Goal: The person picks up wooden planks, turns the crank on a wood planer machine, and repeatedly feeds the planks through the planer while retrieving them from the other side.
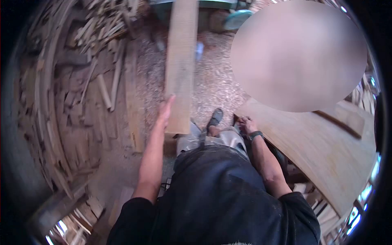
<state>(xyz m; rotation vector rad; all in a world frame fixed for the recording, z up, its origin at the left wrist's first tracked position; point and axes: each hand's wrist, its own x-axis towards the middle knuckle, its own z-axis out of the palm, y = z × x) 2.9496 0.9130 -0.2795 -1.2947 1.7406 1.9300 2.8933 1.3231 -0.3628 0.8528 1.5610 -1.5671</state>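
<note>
1. The left hand (164,111), fingers extended and flat, lies against the left edge of a long, pale, rectangular wooden plank (181,69) (whether any finger hooks underneath cannot be told).

2. The right hand (246,125), fingers bent, is at the near corner of a broad, tan, sheet-topped bench (312,143), above a dark band (256,134) on the wrist. Whether it grips the corner or some small object cannot be told.

3. The plank runs away from the person's lap, its far end at a green-rimmed surface (212,5); what bears the near end is hard to make out. With only one hand seen on it, at one side, the plank could slide, twist or tip if that support is slight.

4. A foot in a dark sandal (216,116) stands to the right of the near end. Should the plank slip that way, toes could be struck, the open footwear offering scant protection.

5. Pale wood shavings (214,77) coat the floor around the foot; loose underfoot, they could cost the person a steady stance.

6. On the bench's far side rests a flat wooden board (345,118), which a knock to the bench might shift. To the left, jumbled wood offcuts (102,30) could snag a step or a swinging plank end.
</note>
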